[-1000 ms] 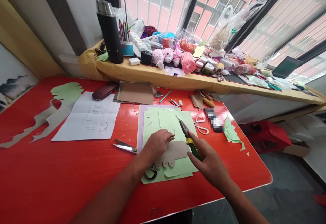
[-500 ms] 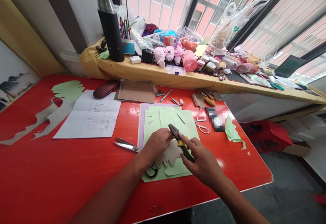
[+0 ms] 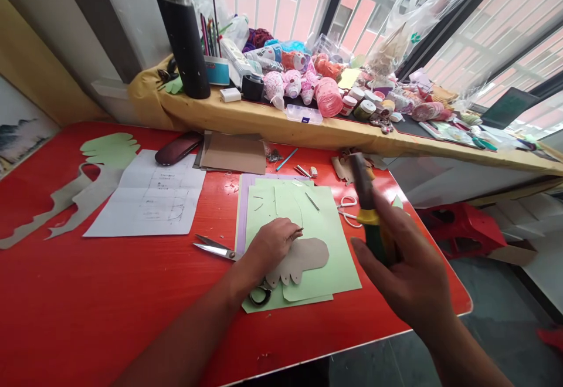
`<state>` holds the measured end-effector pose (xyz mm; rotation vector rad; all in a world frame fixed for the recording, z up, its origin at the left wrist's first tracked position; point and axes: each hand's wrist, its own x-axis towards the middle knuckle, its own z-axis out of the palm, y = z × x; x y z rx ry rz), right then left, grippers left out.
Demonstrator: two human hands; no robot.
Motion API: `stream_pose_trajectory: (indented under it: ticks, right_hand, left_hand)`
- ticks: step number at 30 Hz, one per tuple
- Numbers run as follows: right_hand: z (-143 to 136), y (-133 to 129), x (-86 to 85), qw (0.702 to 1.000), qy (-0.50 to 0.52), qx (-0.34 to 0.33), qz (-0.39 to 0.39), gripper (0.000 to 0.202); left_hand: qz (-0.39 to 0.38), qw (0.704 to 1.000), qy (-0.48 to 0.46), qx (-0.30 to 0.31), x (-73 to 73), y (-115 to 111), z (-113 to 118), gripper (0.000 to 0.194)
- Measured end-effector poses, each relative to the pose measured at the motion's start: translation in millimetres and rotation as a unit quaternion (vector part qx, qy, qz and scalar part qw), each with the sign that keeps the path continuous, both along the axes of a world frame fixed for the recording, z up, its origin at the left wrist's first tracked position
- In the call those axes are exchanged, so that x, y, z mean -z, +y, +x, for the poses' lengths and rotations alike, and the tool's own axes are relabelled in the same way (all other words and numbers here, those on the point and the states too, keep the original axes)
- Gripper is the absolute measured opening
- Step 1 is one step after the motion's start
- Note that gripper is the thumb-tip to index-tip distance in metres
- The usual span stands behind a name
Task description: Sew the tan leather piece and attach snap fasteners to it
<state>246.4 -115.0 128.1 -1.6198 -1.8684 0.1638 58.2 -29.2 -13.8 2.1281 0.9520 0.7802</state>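
My right hand is raised over the table's right side, wrapped round a pair of pliers with yellow and green handles. The pliers are blurred and point up and away. Fingertips pinched, my left hand rests over green sheets. A thin wire seems to curve up from its fingers; the fingers hide the held end. Just below that hand lies a grey-brown cutout with a lobed lower edge and small holes. Scissors lie partly under my left forearm, with one handle loop showing.
White-handled scissors lie right of the sheets. Brown card, a dark red case and a drawn-on white paper are farther back. A black flask and many craft supplies crowd the window ledge. The red table ends at the right.
My right hand has lifted the pliers up, right and towards the camera, away from my left hand. More of the cutout now shows. My left hand stays in nearly the same place.
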Motion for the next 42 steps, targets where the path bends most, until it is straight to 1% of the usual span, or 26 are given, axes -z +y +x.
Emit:
stream_pose_trajectory:
  ticks: [1, 3, 5, 6, 7, 8, 11, 15, 21, 25, 27, 30, 32, 34, 35, 36, 37, 39, 40, 41, 42]
  right_hand:
    - [-1.9, -2.1, 11.2, 1.000, 0.003, 0.008, -0.005, 0.069]
    - [-3.7, -8.3, 39.8, 0.995, -0.013, -0.031, -0.098, 0.069]
    - [-0.5, -14.7, 64.0, 0.984, -0.006, -0.026, -0.176, 0.066]
    - [3.1, -17.3, 71.2, 0.982, -0.005, 0.001, -0.191, 0.064]
    - [7.2, -19.1, 74.8, 0.982, 0.001, 0.016, -0.188, 0.063]
    - [11.3, -20.2, 75.4, 0.981, 0.004, 0.009, -0.191, 0.062]
    - [18.1, -20.1, 69.7, 0.979, 0.004, 0.002, -0.205, 0.063]
    - [11.0, -18.5, 68.1, 0.979, 0.015, -0.006, -0.205, 0.063]
    - [-0.7, -16.8, 66.7, 0.977, -0.026, -0.035, -0.207, 0.065]
    - [-0.5, -12.0, 63.0, 0.971, -0.073, -0.050, -0.223, 0.069]
    - [1.6, -8.4, 55.3, 0.967, -0.105, -0.057, -0.224, 0.068]
    - [5.6, -2.5, 32.5, 0.970, -0.121, -0.064, -0.199, 0.065]
    - [6.9, 0.3, 17.0, 0.982, -0.090, -0.055, -0.156, 0.064]
    - [6.0, 0.8, 11.4, 0.994, -0.041, -0.023, -0.095, 0.065]
    - [4.7, -0.2, 14.0, 0.997, -0.026, -0.001, -0.074, 0.066]
    - [3.1, -2.0, 20.2, 0.998, -0.017, 0.021, -0.062, 0.067]
    - [1.8, -4.5, 29.1, 0.997, -0.027, 0.013, -0.078, 0.066]
    - [1.5, -10.5, 49.8, 0.988, -0.050, -0.028, -0.140, 0.064]
    - [3.3, -13.3, 58.9, 0.984, -0.049, -0.039, -0.168, 0.064]
    - [6.6, -15.4, 65.9, 0.981, -0.045, -0.025, -0.185, 0.064]
    - [11.0, -16.9, 70.4, 0.982, -0.026, 0.005, -0.185, 0.064]
  left_hand:
    - [-0.004, 1.000, -0.004, 0.001, -0.2, -0.1, -0.4, 0.021]
    - [-0.011, 1.000, -0.012, 0.002, -1.0, -0.3, -1.3, 0.023]
    - [-0.007, 1.000, -0.003, -0.012, -1.7, -0.5, -2.1, 0.028]
    - [0.003, 1.000, 0.005, 0.001, -1.8, -0.6, -2.3, 0.027]
    - [0.010, 1.000, 0.009, 0.011, -1.6, -0.8, -2.3, 0.026]
    - [0.011, 1.000, 0.007, 0.007, -1.3, -1.0, -2.3, 0.024]
    - [0.010, 1.000, 0.014, 0.000, 0.3, -1.8, -1.8, 0.022]
    - [0.012, 1.000, 0.016, 0.002, 1.4, -2.6, -0.9, 0.022]
    - [0.002, 1.000, 0.013, -0.008, -0.8, -2.2, -1.4, 0.023]
    - [-0.007, 1.000, -0.020, 0.018, -3.2, -1.7, -3.0, 0.026]
    - [-0.010, 0.999, -0.026, 0.025, -4.0, -1.4, -3.1, 0.028]
    - [-0.012, 1.000, 0.006, 0.008, -3.6, -1.0, -2.0, 0.026]
    - [-0.008, 1.000, 0.020, -0.002, -2.4, -0.7, -1.2, 0.025]
    - [-0.004, 1.000, 0.016, 0.002, -1.1, -0.8, -0.9, 0.023]
    - [-0.005, 1.000, 0.011, 0.004, -0.6, -0.9, -0.9, 0.023]
    - [-0.007, 1.000, 0.006, 0.005, -0.2, -1.2, -0.9, 0.024]
    - [-0.009, 1.000, 0.002, 0.006, 0.1, -1.6, -1.0, 0.025]
    - [-0.014, 1.000, -0.003, 0.005, 0.2, -2.4, -1.2, 0.027]
    - [-0.014, 1.000, -0.002, 0.006, 0.1, -2.8, -1.3, 0.026]
    - [-0.012, 1.000, 0.000, 0.006, 0.0, -3.0, -1.3, 0.025]
    - [-0.010, 1.000, 0.003, 0.009, 0.0, -3.2, -1.3, 0.023]
